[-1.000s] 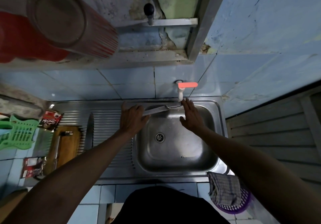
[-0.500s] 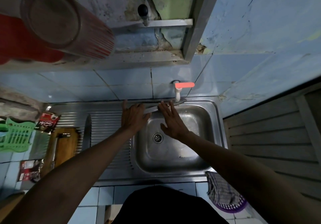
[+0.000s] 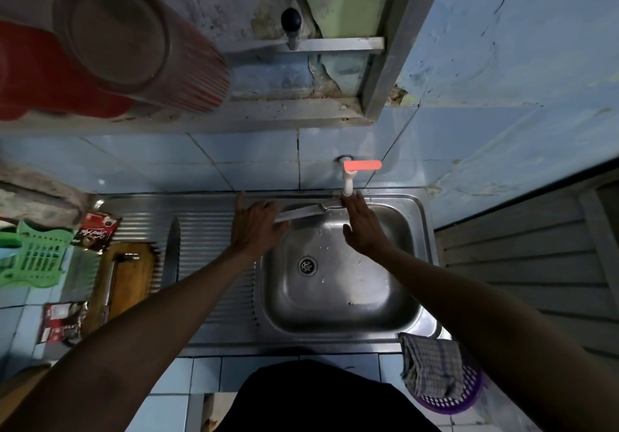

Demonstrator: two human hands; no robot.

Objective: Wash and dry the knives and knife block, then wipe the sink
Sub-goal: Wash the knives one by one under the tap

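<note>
Steel-grey sink [image 3: 417, 230]; white tap [image 3: 347, 183] with orange-pink handle [image 3: 362, 165]; pale blue wall tiles [image 3: 234, 160]; green basket [image 3: 37, 257]; purple basket [image 3: 469, 394] holding grey-checked cloth [image 3: 428, 364]; red-striped cup [image 3: 140, 42]; brown wooden board [image 3: 130, 274].

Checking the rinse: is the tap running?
Cannot tell: no stream shows under the tap, though the knife and right hand sit beneath its spout.

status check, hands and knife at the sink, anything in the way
Left hand grips knife over sink. Right hand open under tap, beside blade tip. Nothing blocking; checked cloth waits in purple basket.
</note>
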